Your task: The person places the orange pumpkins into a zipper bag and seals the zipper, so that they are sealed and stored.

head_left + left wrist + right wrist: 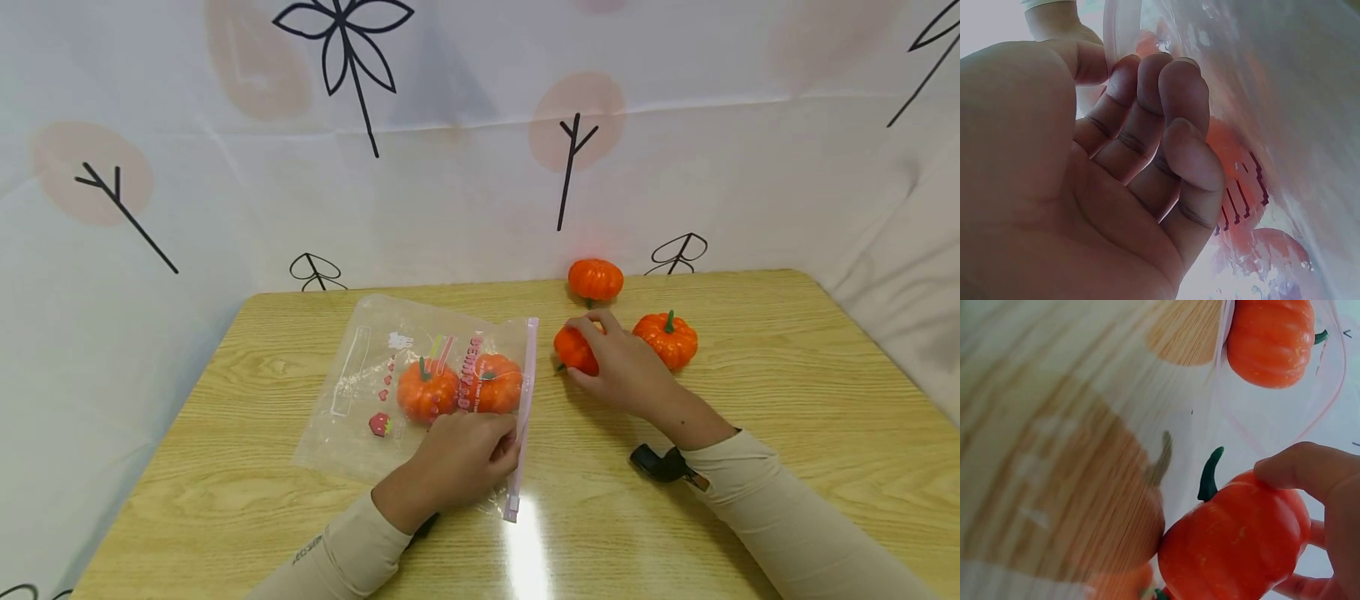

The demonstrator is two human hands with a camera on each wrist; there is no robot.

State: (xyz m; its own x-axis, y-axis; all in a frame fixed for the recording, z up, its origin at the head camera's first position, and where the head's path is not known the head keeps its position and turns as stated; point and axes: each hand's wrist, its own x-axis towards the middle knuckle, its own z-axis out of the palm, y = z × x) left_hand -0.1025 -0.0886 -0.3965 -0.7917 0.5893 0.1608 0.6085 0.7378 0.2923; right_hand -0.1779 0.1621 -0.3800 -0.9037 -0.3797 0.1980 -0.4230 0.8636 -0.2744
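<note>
A clear zip bag (341,433) with pink print lies on the table, its pink slider edge facing right. Two small orange pumpkins show inside it, a left pumpkin (420,396) and a right pumpkin (501,392). My left hand (461,458) pinches the bag's edge near the opening, thumb against fingertips in the left wrist view. To the right of the bag, my right hand (626,367) grips another pumpkin (1235,544) with thumb and fingers around it; its green stem points toward the bag.
A pumpkin (596,279) sits at the table's back edge, and another pumpkin (667,340) stands just right of my right hand. Behind the wooden table (225,500) hangs a white patterned cloth (465,200).
</note>
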